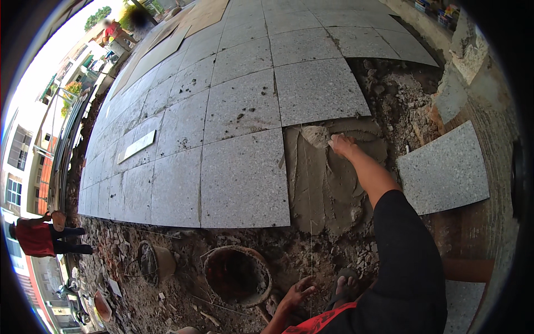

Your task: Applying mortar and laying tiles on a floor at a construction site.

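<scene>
My right hand (343, 146) is closed round a trowel, its blade (315, 136) coated with grey mortar. The blade rests at the far edge of a bed of wet mortar (334, 186), close to the laid speckled grey tiles (245, 178). Ridges and smears mark the mortar's surface. My left hand (299, 291) hangs low near my foot with its fingers apart, holding nothing. A thin string (311, 245) runs past it across the mortar bed. To the right, a loose speckled tile (445, 170) leans near the wall.
A mortar-stained bucket (268, 292) stands near my left hand, with another bucket (166, 261) farther left. Rubble (409, 92) lies beyond the mortar, beside the rough wall (484, 72). A light strip (136, 146) lies on the tiles. People stand at left (36, 236) and far left.
</scene>
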{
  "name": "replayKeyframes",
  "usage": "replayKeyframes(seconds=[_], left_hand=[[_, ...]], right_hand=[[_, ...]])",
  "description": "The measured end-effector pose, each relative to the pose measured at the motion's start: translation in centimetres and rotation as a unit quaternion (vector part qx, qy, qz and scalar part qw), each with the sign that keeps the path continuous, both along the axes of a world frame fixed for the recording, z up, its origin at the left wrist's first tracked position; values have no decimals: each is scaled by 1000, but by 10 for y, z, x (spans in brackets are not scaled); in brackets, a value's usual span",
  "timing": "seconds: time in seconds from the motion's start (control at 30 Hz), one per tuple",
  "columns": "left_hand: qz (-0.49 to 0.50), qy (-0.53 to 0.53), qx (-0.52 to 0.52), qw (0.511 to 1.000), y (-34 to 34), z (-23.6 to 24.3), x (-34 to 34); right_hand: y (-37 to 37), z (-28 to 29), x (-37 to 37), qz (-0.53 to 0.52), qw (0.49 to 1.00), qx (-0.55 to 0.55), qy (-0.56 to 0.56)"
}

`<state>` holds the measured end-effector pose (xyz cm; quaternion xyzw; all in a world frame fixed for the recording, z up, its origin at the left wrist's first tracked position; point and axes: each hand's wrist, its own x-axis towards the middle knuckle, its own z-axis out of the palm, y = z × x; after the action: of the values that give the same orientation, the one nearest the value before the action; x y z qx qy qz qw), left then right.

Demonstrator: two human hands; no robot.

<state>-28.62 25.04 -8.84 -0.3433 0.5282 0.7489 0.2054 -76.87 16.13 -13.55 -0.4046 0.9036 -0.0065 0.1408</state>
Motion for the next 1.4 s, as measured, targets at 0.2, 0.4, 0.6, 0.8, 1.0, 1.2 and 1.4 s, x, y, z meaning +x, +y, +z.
replayKeyframes(seconds=[0.2,0.4,0.6,0.8,1.0,1.2,1.4], left_hand=[[-30,26,-35,999,6,-15,1],[6,57,47,997,5,-24,-1],[-1,70,56,996,3,-24,-4],[-21,78,22,997,8,-30,-3],[-32,71,9,997,5,-52,0],[-43,30,-111,992,-7,-41,1],[21,133,-427,894,-125,105,19]], right_hand=[[40,-3,-14,-176,972,-61,-143],[58,21,73,-233,880,-169,-378],[45,16,152,-78,922,-99,-365],[75,18,180,39,945,-17,-324],[96,62,206,3,916,62,-396],[143,43,187,188,960,58,-200],[230,86,123,107,962,214,-133]])
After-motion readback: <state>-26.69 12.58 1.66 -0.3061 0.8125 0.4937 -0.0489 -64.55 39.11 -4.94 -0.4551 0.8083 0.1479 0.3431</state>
